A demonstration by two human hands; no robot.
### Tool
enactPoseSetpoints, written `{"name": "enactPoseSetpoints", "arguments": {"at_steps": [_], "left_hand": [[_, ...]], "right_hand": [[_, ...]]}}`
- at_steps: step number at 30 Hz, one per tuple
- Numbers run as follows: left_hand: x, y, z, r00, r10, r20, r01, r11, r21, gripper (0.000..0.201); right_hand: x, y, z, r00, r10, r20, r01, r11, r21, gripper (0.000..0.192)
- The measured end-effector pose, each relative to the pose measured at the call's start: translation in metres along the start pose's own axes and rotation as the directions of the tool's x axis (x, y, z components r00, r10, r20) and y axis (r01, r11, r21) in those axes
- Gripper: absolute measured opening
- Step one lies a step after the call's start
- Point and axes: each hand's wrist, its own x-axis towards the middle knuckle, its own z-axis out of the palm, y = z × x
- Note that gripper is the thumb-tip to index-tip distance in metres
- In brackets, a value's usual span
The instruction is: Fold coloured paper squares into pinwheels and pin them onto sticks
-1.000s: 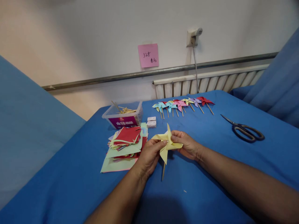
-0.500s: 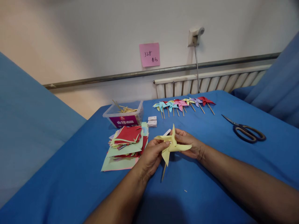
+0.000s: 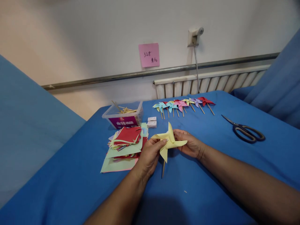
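Both my hands grip the yellow pinwheel [image 3: 169, 141]: my left hand [image 3: 150, 154] pinches its centre, my right hand [image 3: 188, 144] grips it from behind, its stick pointing down over the blue surface [image 3: 206, 175]. Left of the pinwheel lies a paper stack [image 3: 125, 145]; beyond it, finished pinwheels [image 3: 182, 104]; well right, scissors [image 3: 246, 131].
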Motion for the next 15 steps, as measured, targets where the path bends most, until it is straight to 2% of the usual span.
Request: {"name": "enactPoseSetpoints", "arguments": {"at_steps": [9, 13, 15], "left_hand": [[-0.002, -0.002, 0.001, 0.999, -0.029, 0.021, 0.028, 0.999, 0.03, 0.031], [0.001, 0.0, 0.001, 0.999, 0.016, -0.032, -0.014, 0.998, 0.055, 0.035], [0.003, 0.0, 0.0, 0.995, 0.064, -0.08, -0.055, 0.992, 0.112, 0.034]], "right_hand": [[0.0, 0.005, -0.002, 1.0, 0.018, 0.007, -0.017, 0.999, -0.045, 0.029], [0.001, -0.001, -0.007, 0.999, 0.051, 0.016, -0.05, 0.997, -0.052, 0.032], [0.001, -0.005, -0.009, 0.996, 0.083, 0.042, -0.082, 0.996, -0.025, 0.043]]}}
